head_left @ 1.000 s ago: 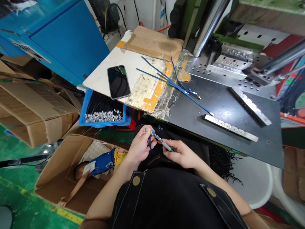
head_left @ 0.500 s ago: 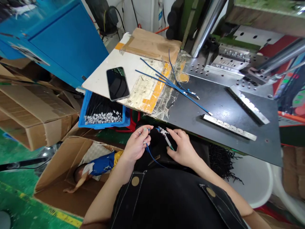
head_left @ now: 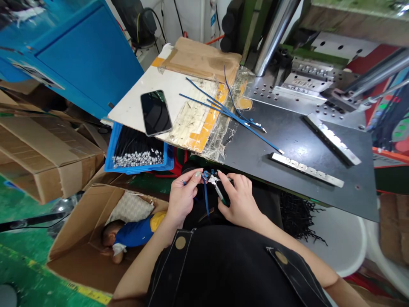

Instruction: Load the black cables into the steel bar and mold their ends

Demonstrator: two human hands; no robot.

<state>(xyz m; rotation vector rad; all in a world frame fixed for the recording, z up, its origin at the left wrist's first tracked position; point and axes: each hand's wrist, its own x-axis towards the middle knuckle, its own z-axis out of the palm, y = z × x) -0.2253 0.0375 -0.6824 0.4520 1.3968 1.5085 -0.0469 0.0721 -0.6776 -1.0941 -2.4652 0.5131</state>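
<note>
My left hand (head_left: 184,192) pinches a blue cable (head_left: 205,198) whose loose length hangs down over my lap. In my right hand (head_left: 240,195) is a pair of pliers (head_left: 218,190) with a green-and-grey handle. The pliers' jaws are close to the fingertips of my left hand, by the cable; whether they bite on it I cannot tell. On the bench above lie several more blue cables (head_left: 230,114) with small metal ends. Two slotted metal bars (head_left: 307,169) rest to their right.
A phone (head_left: 156,112) lies on the white board. A blue bin (head_left: 137,169) holds black cables with metal ends. A person (head_left: 134,233) lies in a cardboard box (head_left: 76,238) at lower left. A press (head_left: 308,81) stands at the back right, a white tub (head_left: 347,243) at lower right.
Both hands have come closer together, bringing the pliers to the cable at my left fingertips. The cable now hangs straighter. The person in the box has drawn in an arm.
</note>
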